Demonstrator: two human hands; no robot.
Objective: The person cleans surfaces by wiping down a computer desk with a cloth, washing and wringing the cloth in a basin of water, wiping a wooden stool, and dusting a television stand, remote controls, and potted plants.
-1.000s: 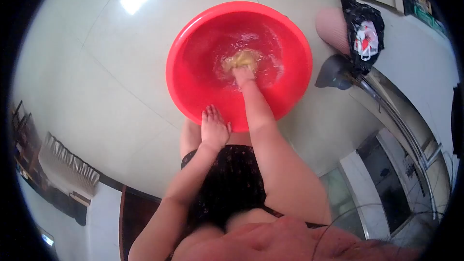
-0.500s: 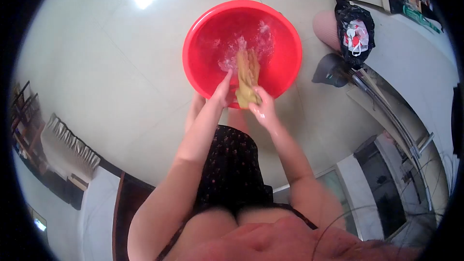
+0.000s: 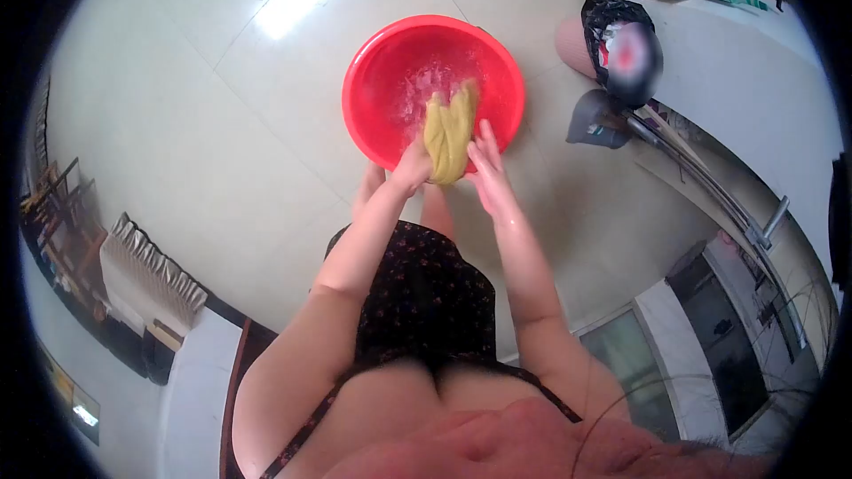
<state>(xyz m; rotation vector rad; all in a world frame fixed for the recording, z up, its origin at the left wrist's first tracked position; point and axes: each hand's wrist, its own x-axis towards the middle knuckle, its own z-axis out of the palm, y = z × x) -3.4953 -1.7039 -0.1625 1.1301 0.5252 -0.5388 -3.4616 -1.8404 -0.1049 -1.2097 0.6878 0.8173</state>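
A yellow cloth [image 3: 449,140] stretches over the near edge of the red basin [image 3: 371,80] on the floor [image 3: 266,133]. The left hand [image 3: 414,166] grips it; the right hand [image 3: 488,174], fingers extended, is beside it, perhaps just touching.

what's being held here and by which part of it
A mustard-yellow cloth, held at the left edge of its near end by the left hand; the right hand is open beside its right edge, contact unclear.
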